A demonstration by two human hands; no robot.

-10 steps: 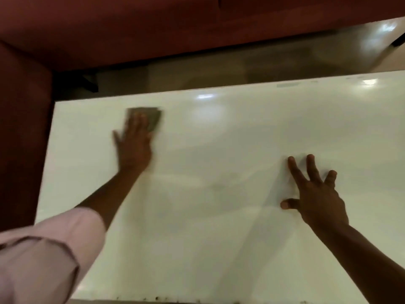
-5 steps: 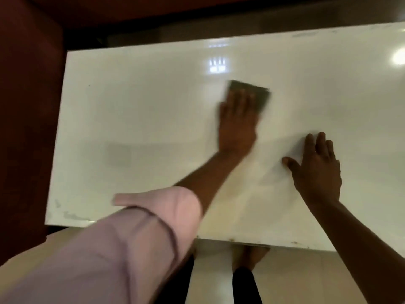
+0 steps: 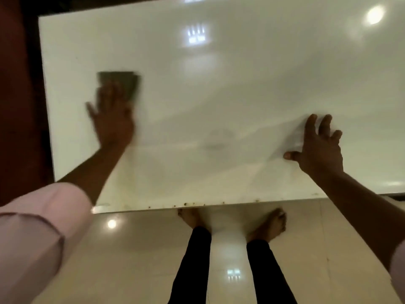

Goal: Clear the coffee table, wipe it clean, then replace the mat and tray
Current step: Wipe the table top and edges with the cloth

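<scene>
Glossy cream floor tiles (image 3: 131, 260) showed below the near edge of the white bench (image 3: 241, 84), with dark red upholstery at the left. The bench top carried nothing but the two hands and a cloth, so clearing looked done and the wiping step was in hand. Neither mat nor tray appeared anywhere in view, so putting them back was, by my judgement, all yet to do. A faint smudge (image 3: 215, 145) sat near the middle of the top, and brown specks (image 3: 188, 204) dotted the near edge, which suggested more wiping was needed there.

Toward the left end, the cloth (image 3: 125, 82), a dark flat rectangle, lay on the bench under the left hand (image 3: 111, 119). The fingers (image 3: 114, 93) lay flat and fairly close together on its near half, pressing it down rather than gripping it; its far half stuck out beyond the fingertips. Blur made the exact contact hard to read.

Well apart to the right, the right hand (image 3: 317, 148) rested spread on the bare bench, fingers splayed and holding nothing, seemingly a brace.
</scene>
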